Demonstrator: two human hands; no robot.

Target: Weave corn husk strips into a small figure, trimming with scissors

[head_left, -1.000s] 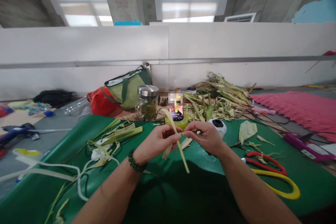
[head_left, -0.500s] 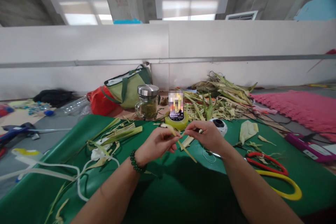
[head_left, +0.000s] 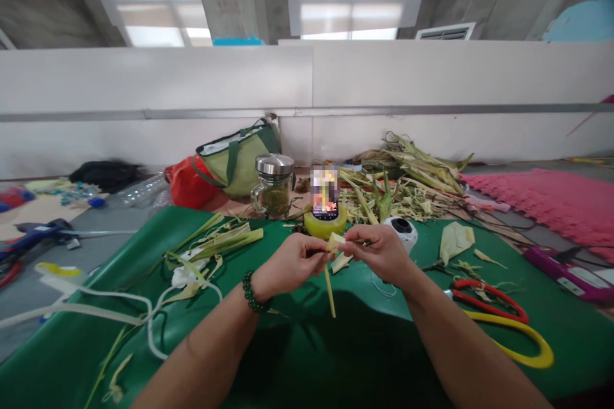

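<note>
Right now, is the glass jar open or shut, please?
Shut. The silvery lid covers the mouth of the glass jar, which stands upright.

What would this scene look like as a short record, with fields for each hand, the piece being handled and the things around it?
Left hand: pinching a pale strip; bead bracelet on wrist
Right hand: pinching the same strip
Below the hands: a narrow pale length hanging down
Phone: upright beyond the hands, screen lit
Jar: glass, metal lid, left of phone
Scissors: red and yellow handles, right of right forearm
Mat: green, beneath the scissors
</note>
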